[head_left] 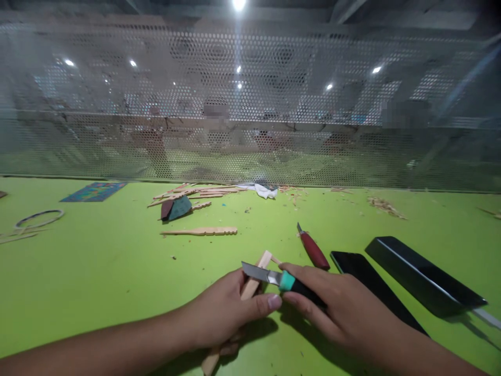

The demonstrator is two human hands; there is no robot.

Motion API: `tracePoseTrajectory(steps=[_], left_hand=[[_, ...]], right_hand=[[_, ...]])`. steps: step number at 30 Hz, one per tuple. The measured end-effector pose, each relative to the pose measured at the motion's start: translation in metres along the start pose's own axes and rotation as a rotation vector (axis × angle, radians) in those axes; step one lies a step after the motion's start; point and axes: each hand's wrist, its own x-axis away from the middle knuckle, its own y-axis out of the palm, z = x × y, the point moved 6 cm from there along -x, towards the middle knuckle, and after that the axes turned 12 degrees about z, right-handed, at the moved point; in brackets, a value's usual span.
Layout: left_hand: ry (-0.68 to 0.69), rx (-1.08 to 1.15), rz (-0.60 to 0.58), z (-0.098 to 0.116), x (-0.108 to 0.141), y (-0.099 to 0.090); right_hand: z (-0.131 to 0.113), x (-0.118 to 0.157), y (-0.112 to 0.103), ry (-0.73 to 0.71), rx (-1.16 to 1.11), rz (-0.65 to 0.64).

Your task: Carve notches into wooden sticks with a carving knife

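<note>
My left hand (pixel 230 308) is wrapped round a pale wooden stick (pixel 252 282), which slants from the bottom edge up to the right. In my right hand (pixel 336 303) is a knife (pixel 287 281) with a black and turquoise handle. Its blade lies across the upper part of the stick, pointing left, and my left thumb is just below it. A thin sliver of wood shows by the stick's top end, near my right fingers.
A red-handled knife (pixel 313 249), a black phone (pixel 376 287) and a dark box-like object (pixel 422 274) lie right. Beyond my hands are a carved stick (pixel 203 231), sandpaper pieces (pixel 178 208), wood strips (pixel 219 191) and shavings (pixel 385 207), before a perforated screen (pixel 250 104).
</note>
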Motion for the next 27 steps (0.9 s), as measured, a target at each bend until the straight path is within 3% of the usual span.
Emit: tracePoseTrajectory(steps=[7, 15, 27], left_hand=[[-0.004, 0.015, 0.031, -0.004, -0.002, -0.003], [0.003, 0.023, 0.053, -0.008, -0.003, -0.004], [-0.006, 0.02, 0.034, -0.008, -0.002, -0.004]], right_hand=[[0.001, -0.001, -0.004, 0.001, 0.115, 0.101], [0.029, -0.012, -0.02, 0.048, 0.256, 0.242], [0.004, -0.004, -0.002, -0.034, -0.019, -0.039]])
